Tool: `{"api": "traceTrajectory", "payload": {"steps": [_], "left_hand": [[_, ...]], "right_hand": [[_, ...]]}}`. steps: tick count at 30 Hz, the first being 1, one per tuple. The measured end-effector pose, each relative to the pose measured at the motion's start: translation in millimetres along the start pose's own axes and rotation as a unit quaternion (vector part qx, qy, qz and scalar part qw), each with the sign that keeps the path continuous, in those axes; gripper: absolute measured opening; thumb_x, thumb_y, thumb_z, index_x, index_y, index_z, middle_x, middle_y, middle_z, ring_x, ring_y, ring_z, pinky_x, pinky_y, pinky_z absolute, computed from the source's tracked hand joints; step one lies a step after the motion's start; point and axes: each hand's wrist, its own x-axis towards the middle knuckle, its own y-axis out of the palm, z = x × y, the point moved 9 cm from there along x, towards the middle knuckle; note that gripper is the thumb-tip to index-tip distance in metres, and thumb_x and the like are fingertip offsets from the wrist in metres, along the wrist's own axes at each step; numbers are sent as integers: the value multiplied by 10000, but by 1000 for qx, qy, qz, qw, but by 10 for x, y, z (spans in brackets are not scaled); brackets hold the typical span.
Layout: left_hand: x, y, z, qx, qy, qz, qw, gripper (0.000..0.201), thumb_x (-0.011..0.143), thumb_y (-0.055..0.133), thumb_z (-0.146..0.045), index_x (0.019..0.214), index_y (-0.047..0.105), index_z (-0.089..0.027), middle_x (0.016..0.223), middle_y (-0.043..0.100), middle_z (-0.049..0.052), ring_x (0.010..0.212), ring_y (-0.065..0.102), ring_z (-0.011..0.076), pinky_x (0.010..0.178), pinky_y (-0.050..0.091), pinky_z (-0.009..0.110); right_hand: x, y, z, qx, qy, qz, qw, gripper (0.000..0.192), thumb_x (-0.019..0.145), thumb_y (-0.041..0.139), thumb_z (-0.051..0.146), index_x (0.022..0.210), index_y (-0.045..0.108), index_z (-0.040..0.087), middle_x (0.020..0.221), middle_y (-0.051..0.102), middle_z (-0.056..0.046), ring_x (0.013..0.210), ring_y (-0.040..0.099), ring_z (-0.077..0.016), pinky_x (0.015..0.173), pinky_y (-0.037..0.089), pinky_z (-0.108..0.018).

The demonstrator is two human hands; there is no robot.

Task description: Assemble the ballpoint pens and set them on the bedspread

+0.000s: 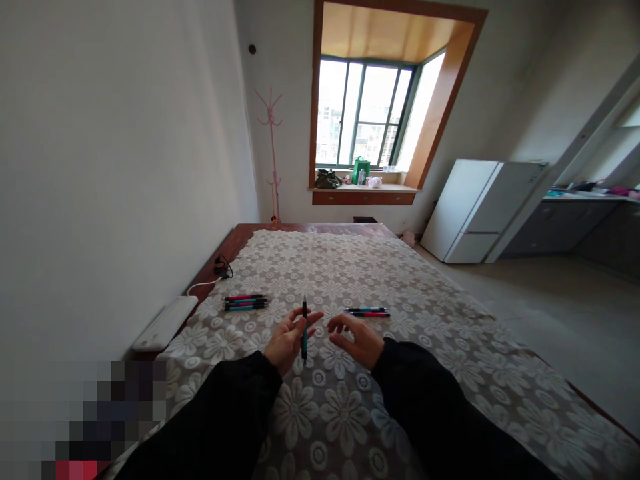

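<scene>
My left hand (286, 341) grips a teal and black pen (305, 340) between thumb and fingers, its tip pointing up and away. To its right, my right hand (356, 339) hovers with fingers curved and apart, with nothing in it and not touching the pen. Just beyond the right hand lie a couple of pens (367, 312), one teal and one red. A group of several red and teal pens (246, 303) lies side by side to the left of my left hand. All rest on a floral tablecloth (345, 410).
A white power strip or box (167, 323) with a cord sits along the left wall, near a black plug (223, 267). Past the table stand a pink coat rack (273, 147), a window ledge (363, 189) with bags, and a white refrigerator (480, 210).
</scene>
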Motion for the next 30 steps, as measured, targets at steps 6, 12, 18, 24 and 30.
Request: {"api": "traceTrajectory", "payload": {"steps": [6,12,18,24,30], "left_hand": [[-65,120,-106,70,48,43,995,395,821,725,-533,960,515,-229,1129,753,114,1256,600,271,1124,391,494],[-160,-43,-324,474,159,25,865,187,828,730,-392,886,701,-217,868,739,44,850,687,213,768,559,343],[-270,142,-189,713,188,107,666,267,964,511,-371,787,639,-219,747,682,28,792,596,209,658,429,304],[-244,118,-86,725,127,125,666,405,999,410,-396,677,577,-217,638,548,2,687,559,169,616,343,293],[-251,95,-37,704,95,136,690,489,1017,355,-419,643,586,-205,623,505,-11,658,539,151,669,345,295]], "right_hand": [[43,433,-11,131,53,39,989,206,933,577,375,1039,607,200,804,681,-5,685,624,-158,618,455,-259],[-62,359,-113,-146,-18,91,985,185,981,492,318,898,601,195,740,630,-22,667,573,-172,615,348,-275],[-149,493,-126,-244,-65,149,956,171,989,494,244,852,580,188,739,661,-43,656,576,-170,621,327,-289],[-154,512,-61,-269,-127,126,946,151,978,552,229,833,566,192,754,663,-34,684,572,-173,642,334,-305],[-165,502,-7,-272,-144,121,944,174,984,552,243,817,552,194,738,657,-26,671,560,-169,641,322,-312]]}}
